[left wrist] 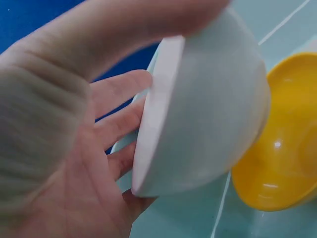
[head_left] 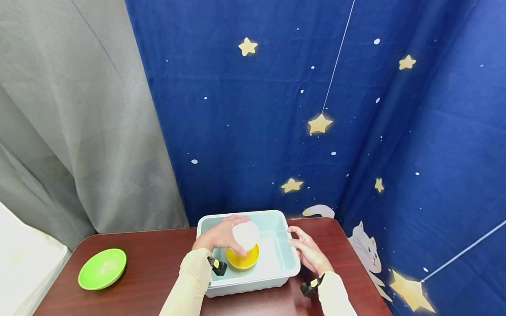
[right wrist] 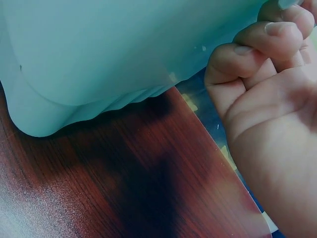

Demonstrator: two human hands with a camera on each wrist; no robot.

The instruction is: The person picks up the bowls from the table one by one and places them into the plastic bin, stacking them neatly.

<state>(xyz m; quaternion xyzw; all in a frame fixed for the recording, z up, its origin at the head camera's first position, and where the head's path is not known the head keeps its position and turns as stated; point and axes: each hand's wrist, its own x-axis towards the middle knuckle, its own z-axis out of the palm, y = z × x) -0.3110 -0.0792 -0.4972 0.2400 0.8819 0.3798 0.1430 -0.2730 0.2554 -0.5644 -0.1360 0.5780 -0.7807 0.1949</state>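
Observation:
My left hand grips a white bowl by its rim, with the thumb on one side and the fingers on the other. The bowl is tilted, its rounded outside towards a yellow bowl. That yellow bowl sits inside a pale blue plastic tub, and its glossy inside shows in the left wrist view. At the tub's right rim, my right hand pinches the edge with thumb and fingers. Its fingers look curled in the right wrist view, where the contact with the rim is mostly cut off.
A green bowl lies apart on the dark red wooden table, left of the tub. Behind the table hang a grey curtain and a blue starred curtain. Something white stands by the table's left edge.

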